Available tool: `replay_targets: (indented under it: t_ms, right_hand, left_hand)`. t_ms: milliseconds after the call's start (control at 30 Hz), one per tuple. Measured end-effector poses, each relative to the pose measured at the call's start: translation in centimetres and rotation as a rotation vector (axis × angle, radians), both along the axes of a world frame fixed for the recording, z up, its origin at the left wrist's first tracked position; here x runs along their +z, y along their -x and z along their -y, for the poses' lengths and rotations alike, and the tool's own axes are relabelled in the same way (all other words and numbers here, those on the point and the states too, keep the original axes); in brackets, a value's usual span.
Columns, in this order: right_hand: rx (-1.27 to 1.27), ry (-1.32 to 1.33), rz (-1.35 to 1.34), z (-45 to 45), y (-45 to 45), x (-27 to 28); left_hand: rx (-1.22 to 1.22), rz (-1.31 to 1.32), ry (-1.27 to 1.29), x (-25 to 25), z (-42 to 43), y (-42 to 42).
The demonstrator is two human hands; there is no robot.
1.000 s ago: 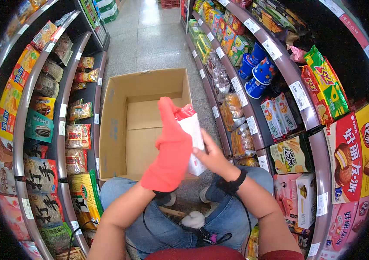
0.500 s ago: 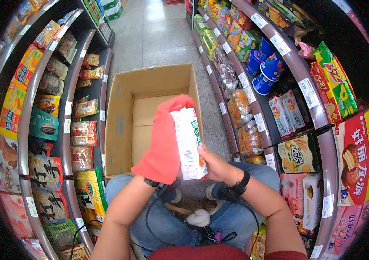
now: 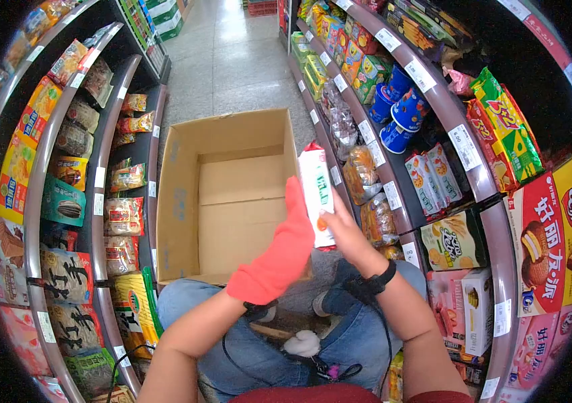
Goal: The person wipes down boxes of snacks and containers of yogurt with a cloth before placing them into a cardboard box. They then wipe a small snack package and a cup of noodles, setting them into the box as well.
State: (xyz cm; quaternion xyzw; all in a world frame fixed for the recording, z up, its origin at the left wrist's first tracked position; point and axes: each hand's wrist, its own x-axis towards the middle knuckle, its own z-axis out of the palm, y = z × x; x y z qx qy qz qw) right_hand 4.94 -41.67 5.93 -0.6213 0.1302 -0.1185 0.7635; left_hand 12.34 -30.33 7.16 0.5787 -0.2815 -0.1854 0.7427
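A long white packet [image 3: 316, 191] with red ends and green lettering is upright between my hands, right of the box; it looks like a biscuit packet. My right hand [image 3: 345, 232] grips its lower right side, with the thumb across the front. A red cloth covering [image 3: 272, 258] hides my left hand [image 3: 297, 218] from the wrist to the fingertips. That hand is closed against the packet's left side, and its separate fingers cannot be made out under the cloth.
An open cardboard box [image 3: 225, 262] stands on the aisle floor [image 3: 232, 60] before my knees. Snack shelves rise on both sides, with noodle bags [image 3: 68, 275] at left. Blue cups [image 3: 407, 111] and similar white packets [image 3: 434, 178] sit at right. Dark cords hang near my wrists.
Both hands have moved the packet up and to the right, away from over the box. The red-covered hand has slid down from the packet's top to its left side.
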Motion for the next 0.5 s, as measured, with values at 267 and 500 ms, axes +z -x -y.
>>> replay_targets:
  t_ms: [267,500]
  right_hand:
    - [0.225,1.143,-0.226,-2.9,1.1,3.0]
    - [0.156,0.623,0.059,-3.5,1.1,-1.4]
  left_hand:
    - [-0.317,-0.642,0.183,2.6,-3.5,-4.0]
    - [-0.364,-0.606,0.134,0.5,-3.7,-5.0]
